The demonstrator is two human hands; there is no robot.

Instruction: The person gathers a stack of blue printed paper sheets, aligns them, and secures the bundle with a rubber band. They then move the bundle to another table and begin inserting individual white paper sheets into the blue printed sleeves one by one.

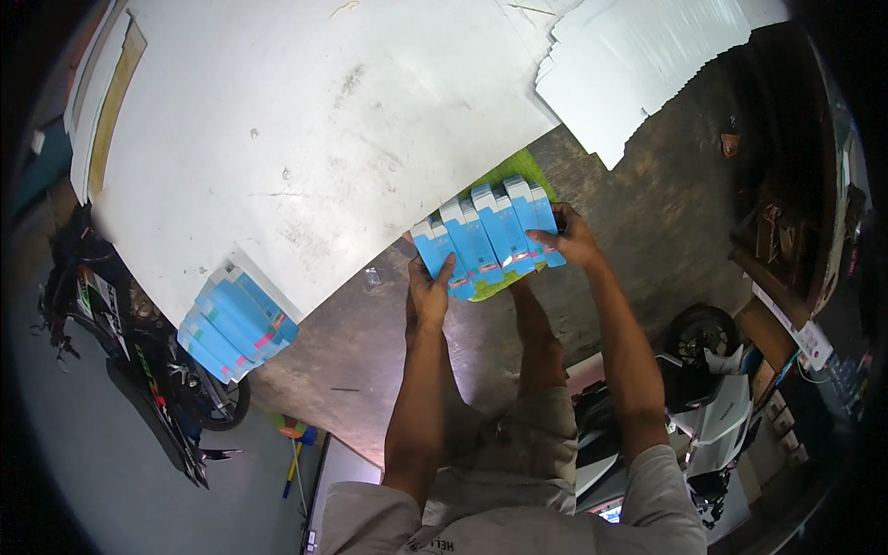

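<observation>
Several bundles of flat blue cartons (492, 237) with white tabbed ends lie side by side in a row between my hands. My left hand (431, 292) grips the left end of the row, thumb on the blue face. At the right end, my right hand (572, 240) holds the last bundle, its thumb laid over the front and its other fingers partly hidden behind. A bright green sheet or mat (529, 168) shows above and below the row; I cannot tell whether the cartons touch it. The row is just off the near edge of the white table (277, 120).
More blue cartons (239, 320) sit fanned at the table's near left corner. White sheets (647, 69) are stacked at the far right. A motorcycle (148, 370) stands to the left, a pale scooter (720, 418) to the right. A broom (294, 433) is at lower left.
</observation>
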